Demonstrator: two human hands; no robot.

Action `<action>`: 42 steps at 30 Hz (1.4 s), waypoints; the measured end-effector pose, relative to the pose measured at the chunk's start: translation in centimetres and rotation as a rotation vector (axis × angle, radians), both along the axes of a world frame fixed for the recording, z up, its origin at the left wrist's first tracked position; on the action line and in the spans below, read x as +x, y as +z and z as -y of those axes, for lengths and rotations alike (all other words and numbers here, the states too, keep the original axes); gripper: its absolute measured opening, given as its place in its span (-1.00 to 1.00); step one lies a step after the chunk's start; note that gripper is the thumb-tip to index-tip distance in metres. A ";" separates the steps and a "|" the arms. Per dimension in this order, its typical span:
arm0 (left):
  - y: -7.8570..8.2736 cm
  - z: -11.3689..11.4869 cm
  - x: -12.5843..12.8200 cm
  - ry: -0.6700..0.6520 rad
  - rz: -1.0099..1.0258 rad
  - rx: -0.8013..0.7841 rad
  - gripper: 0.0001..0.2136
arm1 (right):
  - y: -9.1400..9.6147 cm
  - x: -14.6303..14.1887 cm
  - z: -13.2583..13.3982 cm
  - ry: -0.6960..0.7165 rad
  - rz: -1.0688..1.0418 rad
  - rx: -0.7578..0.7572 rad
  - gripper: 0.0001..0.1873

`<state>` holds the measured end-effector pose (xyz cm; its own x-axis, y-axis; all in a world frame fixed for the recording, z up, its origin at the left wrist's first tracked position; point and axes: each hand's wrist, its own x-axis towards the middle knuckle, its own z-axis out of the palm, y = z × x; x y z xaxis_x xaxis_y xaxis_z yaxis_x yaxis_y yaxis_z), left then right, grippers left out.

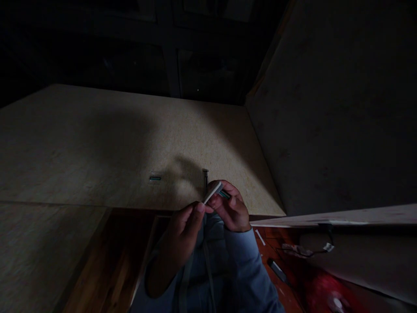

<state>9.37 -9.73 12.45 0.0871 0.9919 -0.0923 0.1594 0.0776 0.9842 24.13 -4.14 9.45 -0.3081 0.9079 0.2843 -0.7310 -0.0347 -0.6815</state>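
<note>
My left hand (pixel 190 219) pinches the lower end of a slim white brush (pixel 211 194), which looks like a toothbrush. Its grey bristled end slants up and right to my right hand (pixel 235 208). Between the fingers of that hand is a dark, green-striped razor cartridge (pixel 224 194). The bristles are beside the cartridge; whether they touch it I cannot tell. Just beyond my hands a razor (pixel 206 174) lies on the table, its lower handle hidden behind them. To its left rests another green-striped cartridge (pixel 155 178) by a clear piece of plastic.
The pale speckled table (pixel 130 143) ends just in front of my body. A tall panel (pixel 332 113) rises along its right side. Down on the reddish floor at right are a dark elongated object (pixel 277 270), a cable (pixel 314 252) and something red (pixel 325 291). The light is dim.
</note>
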 end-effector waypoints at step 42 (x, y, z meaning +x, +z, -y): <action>1.1 1.0 -0.4 -0.128 -0.284 0.181 -0.49 | 0.0 0.6 -0.2 -0.104 0.112 -0.050 -0.52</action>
<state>8.96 -10.74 13.57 0.2073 0.9772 0.0452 0.4258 -0.1317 0.8952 24.74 -3.94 9.47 -0.2388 0.9488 0.2069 -0.6520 0.0012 -0.7583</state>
